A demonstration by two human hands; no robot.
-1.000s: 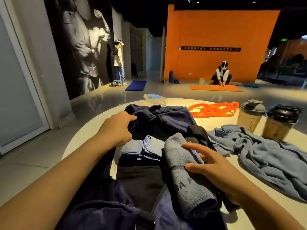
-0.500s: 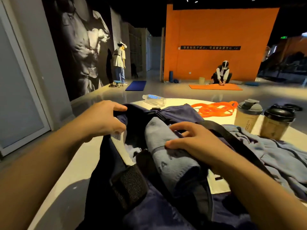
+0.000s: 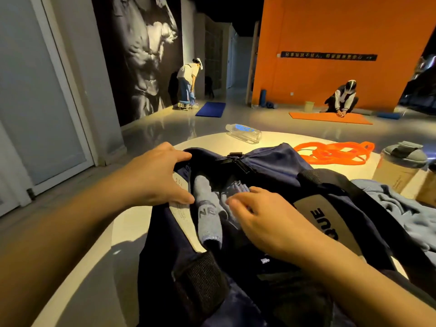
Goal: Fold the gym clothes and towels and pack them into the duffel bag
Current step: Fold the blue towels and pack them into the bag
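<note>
On the round white table (image 3: pixel 132 223) in front of us, in the head view, sits the navy duffel bag (image 3: pixel 278 166), its mouth gaping open toward us. Our left hand (image 3: pixel 153 178) holds the bag's near left edge, thumb on the rim above and fingers spread along the fabric below, so that side of the opening is pulled wide. Our right hand (image 3: pixel 266 223) hangs over the opening with its fingers loosely bent and gripping nothing; the fingertips are just above the cloth inside, and we cannot tell whether they touch it. Inside the bag lies a rolled grey-blue towel (image 3: pixel 207 213), set lengthwise along the left wall, with a darker folded towel (image 3: pixel 237 188) beside it, deeper in. A black strap (image 3: pixel 330 182) crosses the bag's right side, next to a pale panel with dark letters.

Right of the bag, a loose blue-grey garment (image 3: pixel 405 213) lies crumpled on the table, not yet folded. Behind it stand two shaker cups (image 3: pixel 401 166), and an orange resistance band (image 3: pixel 332 152) lies coiled nearby. A clear water bottle (image 3: pixel 244 133) lies on its side at the table's far edge.

Farther off, one person bends by the mural wall and another kneels on an orange mat (image 3: pixel 330 118).
</note>
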